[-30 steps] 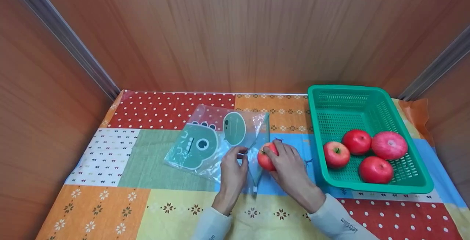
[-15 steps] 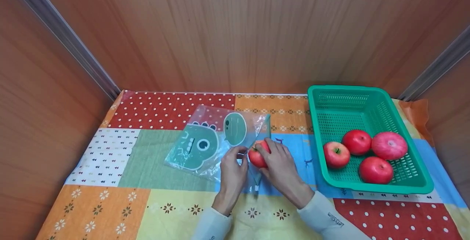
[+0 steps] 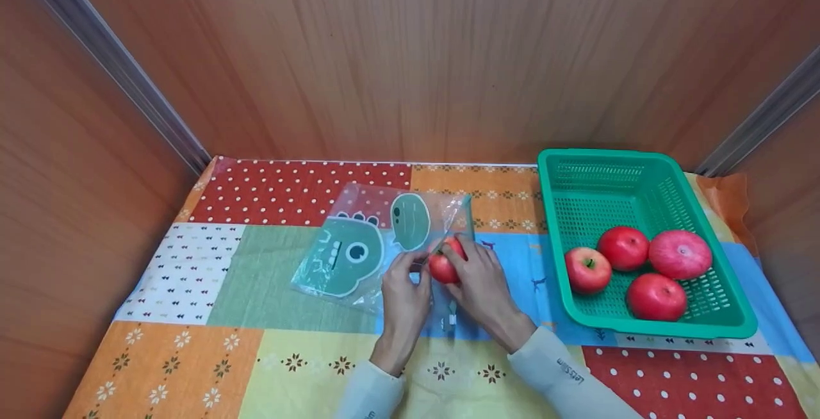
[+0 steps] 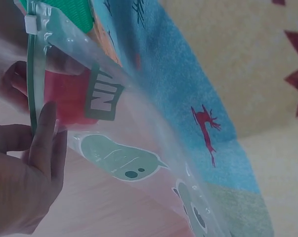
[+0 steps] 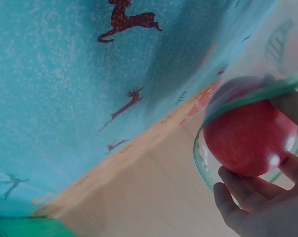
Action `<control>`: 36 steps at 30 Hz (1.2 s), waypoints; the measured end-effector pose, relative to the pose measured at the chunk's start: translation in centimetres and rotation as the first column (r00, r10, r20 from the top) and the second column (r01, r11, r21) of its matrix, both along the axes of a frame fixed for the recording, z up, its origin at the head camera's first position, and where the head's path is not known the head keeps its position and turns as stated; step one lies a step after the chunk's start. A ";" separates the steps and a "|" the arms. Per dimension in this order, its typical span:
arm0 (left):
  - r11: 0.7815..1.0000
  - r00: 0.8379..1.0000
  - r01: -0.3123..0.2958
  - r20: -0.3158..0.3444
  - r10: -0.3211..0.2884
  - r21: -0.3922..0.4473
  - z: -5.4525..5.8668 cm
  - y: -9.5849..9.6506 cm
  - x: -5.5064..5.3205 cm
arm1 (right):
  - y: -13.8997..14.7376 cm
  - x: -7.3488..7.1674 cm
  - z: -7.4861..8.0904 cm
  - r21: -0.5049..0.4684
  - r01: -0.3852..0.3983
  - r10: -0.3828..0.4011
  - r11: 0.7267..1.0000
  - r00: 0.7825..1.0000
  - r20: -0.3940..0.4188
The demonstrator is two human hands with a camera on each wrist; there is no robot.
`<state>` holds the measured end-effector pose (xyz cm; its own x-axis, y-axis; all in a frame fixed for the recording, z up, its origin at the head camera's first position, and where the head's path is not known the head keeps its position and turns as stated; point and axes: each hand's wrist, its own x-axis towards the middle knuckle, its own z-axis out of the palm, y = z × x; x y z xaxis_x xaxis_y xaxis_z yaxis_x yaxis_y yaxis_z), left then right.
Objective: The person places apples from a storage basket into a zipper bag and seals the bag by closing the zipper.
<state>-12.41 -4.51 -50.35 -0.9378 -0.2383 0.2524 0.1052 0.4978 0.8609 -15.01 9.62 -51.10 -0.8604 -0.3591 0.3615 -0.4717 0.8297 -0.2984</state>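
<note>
A clear zip bag [image 3: 356, 252] with a green cartoon dinosaur print lies on the patchwork cloth, its mouth toward the right. At that mouth my left hand [image 3: 405, 297] pinches the bag's edge between thumb and fingers, lifting it. My right hand [image 3: 482, 283] grips a red apple [image 3: 443, 266] partly inside the opening. In the right wrist view the bag's green rim crosses the apple [image 5: 250, 138], with the fingers curled around its underside. The left wrist view shows the apple [image 4: 69, 96] through the plastic, near the white zip slider [image 4: 31, 24].
To the right stands a green plastic basket [image 3: 592, 214] holding several red fruits, among them a stemmed apple [image 3: 587, 270] and a streaked pink-red fruit [image 3: 680, 254]. Wooden panels [image 3: 410, 60] enclose the table at the back and both sides.
My right hand has carried the apple leftward, from beside the bag's mouth into its opening. My left hand keeps its pinch on the bag's edge, nearly in place. The basket has not moved.
</note>
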 end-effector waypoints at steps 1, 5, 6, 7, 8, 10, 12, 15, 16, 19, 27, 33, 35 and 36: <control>1.000 1.000 -0.002 -0.006 0.002 0.003 0.0 0.0 0.0 | 0.0 -0.1 -0.1 -0.001 0.002 -0.002 1.000 1.000 -0.002; 1.000 1.000 -0.011 -0.016 0.011 0.012 0.1 0.0 0.0 | -0.3 -0.6 -0.3 -0.017 0.006 -0.006 1.000 1.000 -0.012; 1.000 1.000 -0.012 -0.019 0.012 0.012 0.2 0.0 0.0 | -0.3 -0.7 -0.4 -0.025 0.004 -0.004 1.000 1.000 -0.015; 1.000 1.000 -0.013 -0.020 0.013 0.013 0.2 0.0 0.0 | -0.4 -0.8 -0.5 -0.033 0.002 -0.002 0.999 1.000 -0.017; 1.000 1.000 -0.013 -0.018 0.014 0.014 0.3 0.1 0.0 | -0.4 -0.9 -0.6 -0.040 -0.002 0.001 0.999 1.000 -0.016; 1.000 1.000 -0.011 -0.022 0.012 0.019 0.4 0.1 0.1 | -0.5 -1.1 -0.7 -0.052 -0.008 0.007 0.999 1.000 -0.015; 1.000 0.999 -0.007 -0.033 0.008 0.023 0.5 0.1 0.1 | -0.6 -1.2 -0.8 -0.056 -0.012 0.012 0.998 1.000 -0.005; 1.000 0.999 -0.003 -0.049 0.004 0.020 0.5 0.2 0.2 | -0.6 -1.4 -1.0 -0.053 -0.014 0.015 0.998 1.000 0.016; 1.000 0.999 -0.002 -0.052 0.003 0.018 0.5 0.2 0.2 | -0.6 -1.4 -1.1 -0.052 -0.016 0.017 0.999 1.000 0.023; 1.000 0.999 0.000 -0.054 0.001 0.017 0.6 0.2 0.3 | -0.7 -1.6 -1.2 -0.048 -0.021 0.023 0.999 0.999 0.043; 1.000 0.993 -0.012 -0.114 0.013 0.014 0.6 0.4 0.4 | -1.0 -2.2 -1.4 -0.032 -0.040 0.042 0.999 0.997 0.065; 1.000 0.991 -0.002 -0.133 0.005 0.022 0.4 0.2 0.2 | -1.4 -2.6 -1.8 -0.046 -0.042 0.046 0.998 0.995 0.093; 1.000 0.991 -0.002 -0.132 0.005 0.023 0.4 0.2 0.2 | -1.4 -2.6 -2.1 -0.058 -0.047 0.052 0.997 0.995 0.087; 1.000 0.991 -0.002 -0.133 0.005 0.023 0.4 0.1 0.2 | -1.4 -2.6 -2.2 -0.064 -0.052 0.057 0.997 0.995 0.081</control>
<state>-12.22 -4.38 -49.98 -0.8953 -0.2487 0.3695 0.2179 0.4791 0.8503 -17.66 8.21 -53.25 -0.8680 -0.3858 0.3126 -0.4875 0.7823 -0.3878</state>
